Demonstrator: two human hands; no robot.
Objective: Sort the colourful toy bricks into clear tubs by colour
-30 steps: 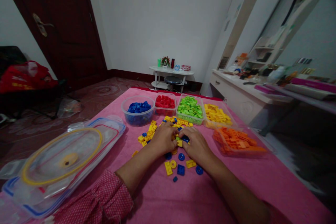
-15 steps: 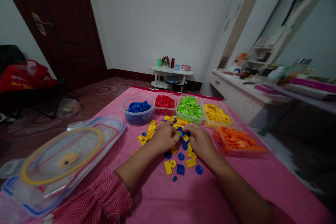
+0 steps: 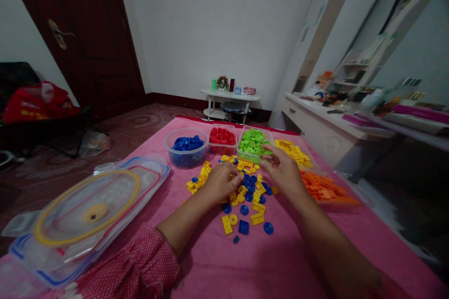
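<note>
Loose bricks (image 3: 249,192) sit in a scattered pile at the centre of the pink cloth (image 3: 245,266). They are small hard glossy plastic in yellow and blue only: flat rectangular plates, studded blocks and round button-like discs. A few strays lie nearer the person, among them a long yellow plate, a blue square and a blue disc.

The left hand (image 3: 219,182) is palm down on the left edge of the pile with its fingers curled into the bricks. I cannot tell whether it grips any. The right hand (image 3: 285,174) is above the cloth just right of the pile, with its fingertips near the front rim of the green tub (image 3: 253,144). The fingers are loosely bent, and whether they pinch a piece is not visible.

A row of clear plastic tubs stands behind the pile:
- round tub of blue pieces (image 3: 187,150)
- red tub (image 3: 221,138), rectangular
- the green tub
- yellow tub (image 3: 293,152)

The orange tub (image 3: 324,190) sits lower right, touching the cloth edge area.

On the left is a stack of clear lids (image 3: 87,212), smooth, with rounded corners and blue, red and yellow seal rings. The left forearm has a red-and-white dotted fabric sleeve (image 3: 140,271).
</note>
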